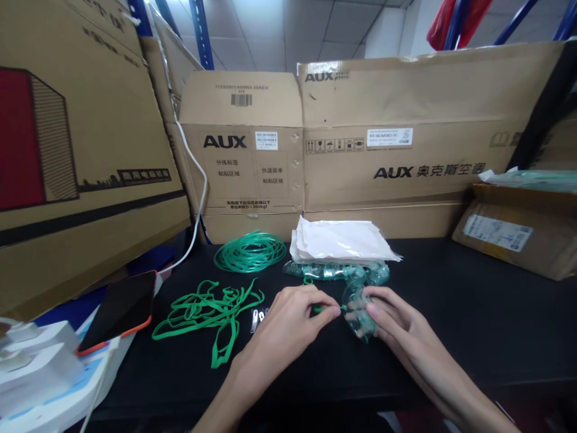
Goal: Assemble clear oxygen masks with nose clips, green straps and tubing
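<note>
My right hand (pixel 396 313) grips a clear greenish plastic face mask (pixel 359 316) by its side, fingers wrapped behind it. At the mask's left edge, my left hand (pixel 302 310) pinches a green elastic strap (pixel 318 309) between thumb and fingertips. Part of that strap is hidden by the left hand. More clear green masks (pixel 331 270) lie in a row just behind the hands. To the left is a loose tangle of green elastic straps (pixel 219 310). Small metal clips (pixel 258 320) sit partly hidden beside my left forearm.
A coil of green tubing (pixel 250 251) and a stack of white plastic packets (pixel 340 239) are at the back of the black table (pixel 478 337). A phone (pixel 121 307) and white power plugs (pixel 42 361) stand left. Cardboard boxes (pixel 406 150) wall the back; a smaller box (pixel 518 231) stands right.
</note>
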Available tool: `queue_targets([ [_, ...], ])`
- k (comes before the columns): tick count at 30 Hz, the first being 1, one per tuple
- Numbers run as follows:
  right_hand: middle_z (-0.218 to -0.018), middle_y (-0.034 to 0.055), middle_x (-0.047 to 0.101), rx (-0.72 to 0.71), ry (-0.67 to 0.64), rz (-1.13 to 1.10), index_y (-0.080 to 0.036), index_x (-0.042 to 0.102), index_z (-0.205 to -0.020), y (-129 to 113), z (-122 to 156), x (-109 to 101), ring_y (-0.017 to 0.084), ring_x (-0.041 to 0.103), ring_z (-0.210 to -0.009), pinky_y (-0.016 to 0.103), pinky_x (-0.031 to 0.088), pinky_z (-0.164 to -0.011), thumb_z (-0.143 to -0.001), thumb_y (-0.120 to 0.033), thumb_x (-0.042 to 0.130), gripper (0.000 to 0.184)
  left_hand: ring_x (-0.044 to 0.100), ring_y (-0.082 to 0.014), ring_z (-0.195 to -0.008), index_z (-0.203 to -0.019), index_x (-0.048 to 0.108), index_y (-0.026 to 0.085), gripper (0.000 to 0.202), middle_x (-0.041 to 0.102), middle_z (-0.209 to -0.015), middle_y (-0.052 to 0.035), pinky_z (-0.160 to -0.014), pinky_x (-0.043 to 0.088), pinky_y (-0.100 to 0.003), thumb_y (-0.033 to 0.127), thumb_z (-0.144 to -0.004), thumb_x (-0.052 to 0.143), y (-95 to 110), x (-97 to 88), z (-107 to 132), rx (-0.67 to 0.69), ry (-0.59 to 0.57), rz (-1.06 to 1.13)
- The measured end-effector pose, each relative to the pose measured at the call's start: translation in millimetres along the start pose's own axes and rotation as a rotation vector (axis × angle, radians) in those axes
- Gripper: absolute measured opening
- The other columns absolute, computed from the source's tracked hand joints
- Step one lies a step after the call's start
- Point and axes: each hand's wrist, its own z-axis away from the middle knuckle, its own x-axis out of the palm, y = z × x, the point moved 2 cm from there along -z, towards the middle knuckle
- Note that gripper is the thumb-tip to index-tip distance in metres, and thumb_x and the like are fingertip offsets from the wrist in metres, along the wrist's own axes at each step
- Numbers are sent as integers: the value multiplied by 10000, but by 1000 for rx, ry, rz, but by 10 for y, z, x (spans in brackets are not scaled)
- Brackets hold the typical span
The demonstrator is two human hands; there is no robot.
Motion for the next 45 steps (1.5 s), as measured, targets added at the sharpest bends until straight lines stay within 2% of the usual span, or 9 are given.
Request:
queue_targets([
  [4,-1215,49,717,-27,-17,68,-278,659,-1168,33,-20,-27,232,660,-1189,285,532,-972,-878,-519,767,391,633,-165,-755,-955,811,286,111,784,-914,53,-797,437,-259,323,-956,707,5,14,-8,-17,3,-7],
  [10,-1090,34,732,-77,-93,171,-272,660,-1097,33,-54,-18,225,683,-1065,272,556,-843,-838,-477,814,365,628,-197,-793,-932,756,297,73,723,-798,60,-792,403,-299,369,-922,758,-27,37,3,-92,59,-72],
  [13,-1200,44,719,-109,-166,185,-268,663,-1043,27,-51,-9,232,681,-1094,300,553,-878,-852,-422,812,287,620,-222,-879,-930,732,306,67,705,-847,53,-785,386,-315,364,-920,764,-56,57,15,-113,74,-118],
  [18,-1365,80,666,-178,-268,205,-255,707,-1028,14,-29,-18,283,648,-1236,389,528,-1019,-956,-426,673,189,587,-192,-798,-877,693,251,96,663,-816,48,-774,366,-319,269,-919,777,-29,89,16,-9,76,-194],
  [21,-1271,82,720,-205,-198,262,-250,729,-988,18,-30,-25,278,676,-1197,371,562,-985,-968,-460,639,229,579,-181,-807,-845,655,225,146,666,-828,51,-796,348,-319,215,-915,783,18,104,23,46,62,-210],
  [28,-1098,79,774,-211,-32,334,-242,781,-1013,83,-64,-15,264,724,-1084,284,612,-859,-887,-493,736,284,560,-159,-788,-855,591,204,170,679,-854,71,-782,299,-333,151,-975,699,108,132,49,228,26,-279],
  [35,-1063,68,778,-257,-15,362,-234,800,-856,48,-88,-14,252,729,-1024,247,602,-815,-836,-469,779,237,555,-165,-785,-870,602,198,153,677,-851,58,-794,292,-346,124,-980,677,122,129,55,332,46,-303],
  [41,-1033,58,792,-172,-31,334,-228,810,-855,-11,-101,2,245,724,-1005,248,567,-872,-826,-498,781,272,566,-170,-788,-885,619,194,125,700,-879,43,-778,302,-351,149,-990,671,105,154,52,398,64,-312],
  [45,-1041,56,793,-136,-37,304,-227,809,-825,-8,-119,15,245,721,-1015,246,551,-895,-805,-508,800,282,578,-174,-794,-879,625,199,129,714,-882,39,-793,312,-354,183,-1002,663,105,163,53,379,76,-304],
])
